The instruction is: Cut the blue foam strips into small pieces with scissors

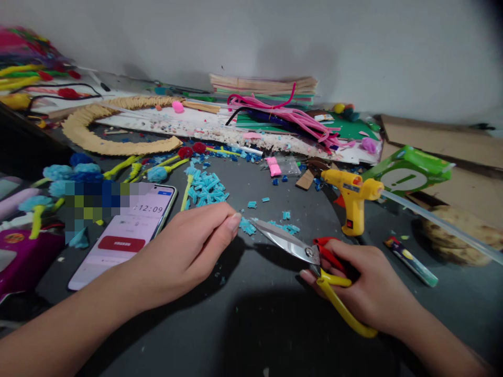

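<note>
In my right hand (363, 280) is a pair of scissors (288, 245) with red and yellow handles. Their blades look closed, and the tips point left toward my other hand. My left hand (196, 241) is closed, thumb pressed against the curled fingers; whatever it pinches, if anything, is hidden. Just beyond it lies a pile of short light-blue fuzzy cuttings (206, 187). A few more blue cuttings (247, 226) are scattered near the scissor tips. A yellow fuzzy stem (187, 192) rests beside the pile.
A phone (121, 235) lies left of my left hand, near blue pom-pom flowers (84, 172). At the right are a yellow glue gun (349, 196), a green packet (412, 170) and a small tube (411, 262). Behind lie pink pipe cleaners (283, 112) and a tan curved ring (82, 131).
</note>
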The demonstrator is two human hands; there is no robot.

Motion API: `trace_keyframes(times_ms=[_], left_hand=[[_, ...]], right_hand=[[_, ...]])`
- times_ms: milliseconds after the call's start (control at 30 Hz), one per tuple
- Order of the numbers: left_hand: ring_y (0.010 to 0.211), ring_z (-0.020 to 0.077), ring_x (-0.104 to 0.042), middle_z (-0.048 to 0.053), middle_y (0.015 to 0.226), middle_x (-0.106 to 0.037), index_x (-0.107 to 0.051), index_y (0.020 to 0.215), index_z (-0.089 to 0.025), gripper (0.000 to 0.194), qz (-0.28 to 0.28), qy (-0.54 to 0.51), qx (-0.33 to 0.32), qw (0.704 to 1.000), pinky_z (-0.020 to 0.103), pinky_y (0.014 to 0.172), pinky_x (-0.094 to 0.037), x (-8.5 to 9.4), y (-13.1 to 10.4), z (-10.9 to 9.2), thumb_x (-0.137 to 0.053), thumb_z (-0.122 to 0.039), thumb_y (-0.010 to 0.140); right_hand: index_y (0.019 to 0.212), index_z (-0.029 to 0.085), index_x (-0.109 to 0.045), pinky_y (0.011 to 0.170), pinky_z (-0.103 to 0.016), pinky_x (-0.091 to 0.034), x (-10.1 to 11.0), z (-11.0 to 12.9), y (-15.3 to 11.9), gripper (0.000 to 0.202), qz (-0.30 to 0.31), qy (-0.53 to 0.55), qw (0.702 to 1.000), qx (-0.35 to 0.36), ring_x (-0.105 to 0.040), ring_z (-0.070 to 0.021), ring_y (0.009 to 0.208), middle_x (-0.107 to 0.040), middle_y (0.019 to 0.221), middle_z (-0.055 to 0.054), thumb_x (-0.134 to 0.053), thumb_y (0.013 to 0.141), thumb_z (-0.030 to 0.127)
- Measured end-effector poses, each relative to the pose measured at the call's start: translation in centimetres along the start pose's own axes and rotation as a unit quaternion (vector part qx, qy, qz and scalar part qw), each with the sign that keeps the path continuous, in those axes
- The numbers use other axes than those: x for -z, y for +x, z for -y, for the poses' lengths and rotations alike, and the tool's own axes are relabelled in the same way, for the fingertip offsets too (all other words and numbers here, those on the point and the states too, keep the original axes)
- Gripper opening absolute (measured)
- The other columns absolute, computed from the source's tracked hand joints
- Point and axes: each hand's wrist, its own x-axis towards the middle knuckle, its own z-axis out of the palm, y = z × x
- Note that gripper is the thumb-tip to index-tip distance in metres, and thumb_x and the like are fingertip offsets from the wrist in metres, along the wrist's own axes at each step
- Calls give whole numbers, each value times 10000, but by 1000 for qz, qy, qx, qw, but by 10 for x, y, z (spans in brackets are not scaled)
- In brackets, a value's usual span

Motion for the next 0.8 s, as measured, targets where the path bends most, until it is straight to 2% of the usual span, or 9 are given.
trace_keyframes(times_ms=[800], left_hand=[[568, 111, -426, -32, 630, -470, -409, 724, -199, 262, 8, -8, -3, 1000, 263, 557, -333, -1, 0, -1, -394, -223, 985]], right_hand=[[631, 201, -451, 466, -213, -287, -1, -4, -1, 396, 14, -4, 1000, 2, -305, -82, 495, -370, 544, 65, -691, 805, 463]])
